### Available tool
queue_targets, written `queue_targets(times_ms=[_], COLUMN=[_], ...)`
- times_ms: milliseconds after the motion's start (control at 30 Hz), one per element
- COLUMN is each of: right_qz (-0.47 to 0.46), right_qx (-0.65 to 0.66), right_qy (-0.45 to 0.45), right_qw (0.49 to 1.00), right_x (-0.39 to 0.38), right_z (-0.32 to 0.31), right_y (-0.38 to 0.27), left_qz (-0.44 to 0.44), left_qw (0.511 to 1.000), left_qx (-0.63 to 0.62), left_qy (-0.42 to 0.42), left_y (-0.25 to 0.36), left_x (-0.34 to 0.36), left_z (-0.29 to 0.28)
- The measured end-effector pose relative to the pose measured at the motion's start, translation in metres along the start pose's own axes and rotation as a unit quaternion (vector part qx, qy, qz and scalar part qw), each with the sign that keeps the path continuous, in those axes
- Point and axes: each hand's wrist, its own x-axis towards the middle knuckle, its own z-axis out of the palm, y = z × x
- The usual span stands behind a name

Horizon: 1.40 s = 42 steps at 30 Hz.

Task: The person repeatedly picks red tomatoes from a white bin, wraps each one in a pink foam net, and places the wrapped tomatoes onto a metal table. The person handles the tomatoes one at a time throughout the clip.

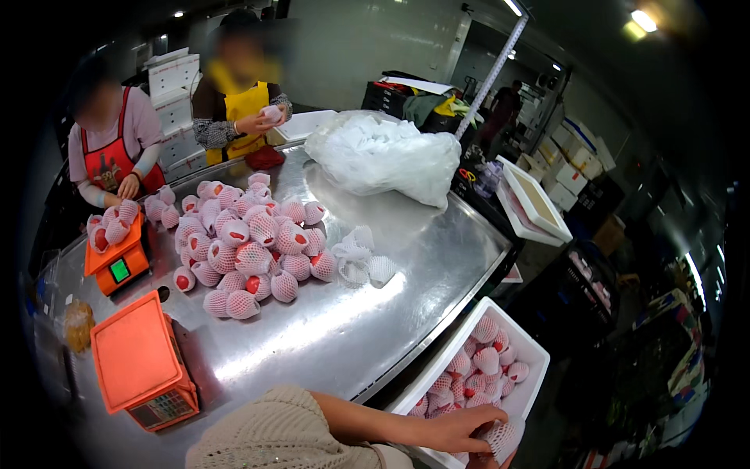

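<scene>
My left hand (461,430) reaches over a white foam box (422,375) at the lower right, its fingers curled round a white foam net sleeve (506,438); whether fruit is inside is unclear. My right hand (488,460), mostly hidden at the bottom edge, is under the same sleeve, fingers unclear. Netted red fruits (488,359) fill much of the box. On the steel table (336,336) lie a heap of similar fruits (258,258) and some loose sleeves (355,258).
Two co-workers stand opposite: one (113,148) by an orange scale (117,266), another (242,117) holding a netted item. An orange crate (133,352) sits near left. A large white bag (375,156) lies at the back; foam boxes (531,195) and black crates (578,289) are rightward.
</scene>
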Motion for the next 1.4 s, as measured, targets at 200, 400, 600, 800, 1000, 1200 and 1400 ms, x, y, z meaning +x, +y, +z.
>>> queue_targets(times_ms=[200, 400, 600, 800, 1000, 1200, 1400], right_qz=[0.082, 0.172, 0.158, 0.094, -0.115, -0.256, -0.277], right_qx=[0.17, 0.416, 0.443, 0.402, 0.188, -0.296, -0.443], right_qy=[-0.051, -0.049, -0.046, -0.039, 0.045, 0.09, 0.053], right_qw=[0.981, 0.891, 0.881, 0.91, 0.974, 0.916, 0.851], right_x=[-0.015, 0.005, -0.003, -0.022, -0.025, -0.03, -0.043], right_z=[-0.004, 0.026, 0.019, -0.005, -0.02, -0.029, -0.009], right_y=[0.013, -0.002, -0.024, -0.014, -0.05, -0.059, -0.084], left_qz=[-0.008, -0.121, -0.123, -0.119, 0.036, -0.161, -0.136], left_qw=[0.999, 0.975, 0.965, 0.98, 0.99, 0.918, 0.954], left_qx=[0.018, -0.163, -0.225, -0.158, 0.067, -0.335, -0.251], left_qy=[0.039, 0.085, 0.049, -0.024, -0.115, -0.137, -0.091], left_y=[-0.001, 0.017, 0.032, 0.027, 0.002, -0.014, -0.007], left_x=[0.004, 0.016, 0.045, 0.047, 0.046, 0.052, 0.052], left_z=[-0.017, -0.05, -0.031, 0.013, 0.036, 0.024, 0.036])
